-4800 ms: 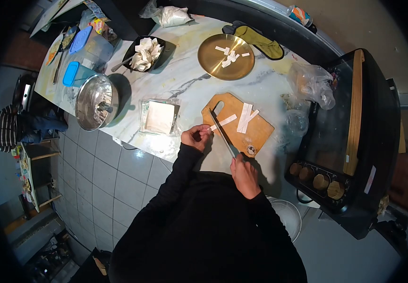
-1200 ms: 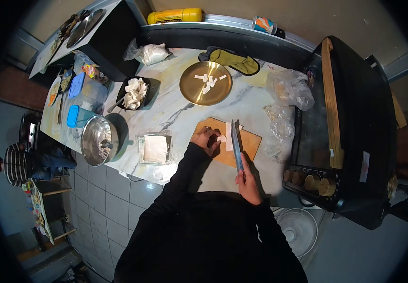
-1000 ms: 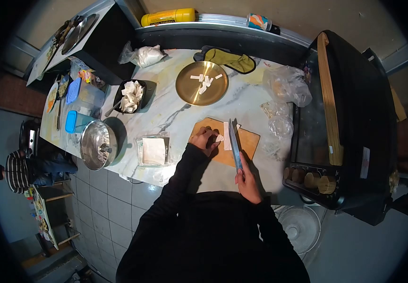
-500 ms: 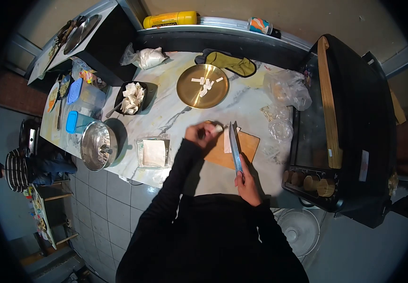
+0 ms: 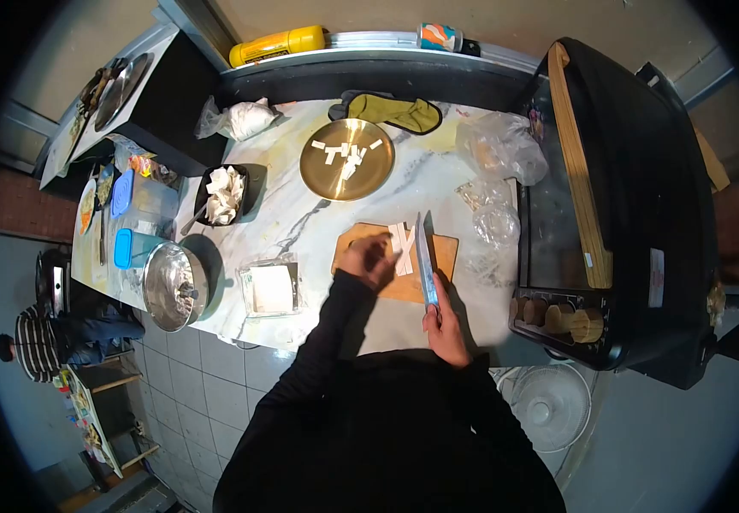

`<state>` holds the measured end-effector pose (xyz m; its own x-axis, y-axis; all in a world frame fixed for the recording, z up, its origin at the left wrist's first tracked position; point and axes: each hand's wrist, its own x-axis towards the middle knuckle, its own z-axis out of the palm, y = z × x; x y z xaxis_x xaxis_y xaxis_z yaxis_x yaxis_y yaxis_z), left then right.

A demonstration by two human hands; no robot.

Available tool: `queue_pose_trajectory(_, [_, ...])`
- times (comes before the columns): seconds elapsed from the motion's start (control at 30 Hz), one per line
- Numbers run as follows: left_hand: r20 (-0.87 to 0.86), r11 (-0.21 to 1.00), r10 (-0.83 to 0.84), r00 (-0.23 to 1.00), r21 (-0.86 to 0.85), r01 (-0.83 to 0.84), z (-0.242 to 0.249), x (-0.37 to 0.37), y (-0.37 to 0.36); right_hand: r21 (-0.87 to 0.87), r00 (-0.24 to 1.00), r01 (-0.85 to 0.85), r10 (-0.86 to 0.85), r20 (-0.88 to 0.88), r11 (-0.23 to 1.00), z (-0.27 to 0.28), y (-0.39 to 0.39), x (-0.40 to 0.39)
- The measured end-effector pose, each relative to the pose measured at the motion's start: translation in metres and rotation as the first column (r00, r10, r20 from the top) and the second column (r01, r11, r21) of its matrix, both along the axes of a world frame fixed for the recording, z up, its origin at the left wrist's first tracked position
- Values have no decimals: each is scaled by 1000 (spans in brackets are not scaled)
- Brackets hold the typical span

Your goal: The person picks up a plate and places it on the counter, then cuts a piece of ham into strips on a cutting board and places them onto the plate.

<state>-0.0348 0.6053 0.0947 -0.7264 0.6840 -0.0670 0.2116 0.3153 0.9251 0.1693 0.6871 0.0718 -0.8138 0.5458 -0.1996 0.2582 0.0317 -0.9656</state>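
Observation:
My right hand is closed round the handle of a knife, its blade pointing away from me over the right part of a wooden cutting board. Left of the blade lie several thin whitish strips, one slanting across the others. My left hand hovers over the board's left side, fingers curved but apart, fingertips right by the strips. Beyond the board stands a round gold-coloured plate with several short white pieces on it.
Left of the board lies a clear packet with a white square sheet. Farther left are a metal bowl, a black bowl of white crumpled pieces and blue-lidded containers. A black oven and plastic bags occupy the right.
The small whitish piece in my left hand's fingers is no longer seen there; that hand has lowered toward the strips. The knife stays in my right hand, and the whole view has shifted slightly.

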Motion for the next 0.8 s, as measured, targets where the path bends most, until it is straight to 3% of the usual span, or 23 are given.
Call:
queue_pose_trajectory(0.1, [-427,998,-5,904,-59,-22,-3,26,0,36,1000,8,-7,-18,999,0,0,0])
queue_pose_trajectory(0.2, [-465,996,18,885,-68,-56,-8,29,4,-18,999,-22,22,30,1000,5,1,-1])
queue_pose_trajectory(0.4, [-277,992,47,960,-97,-77,-10,34,0,-16,1000,8,-7,15,1000,4,0,-1])
queue_pose_trajectory(0.7, [-378,994,86,922,-29,-105,-14,36,-2,16,1000,21,-20,-13,1000,0,-2,-3])
queue_pose_trajectory(0.8, [-287,994,45,957,-85,-72,-13,33,-9,19,999,28,-27,-42,999,1,-1,-2])
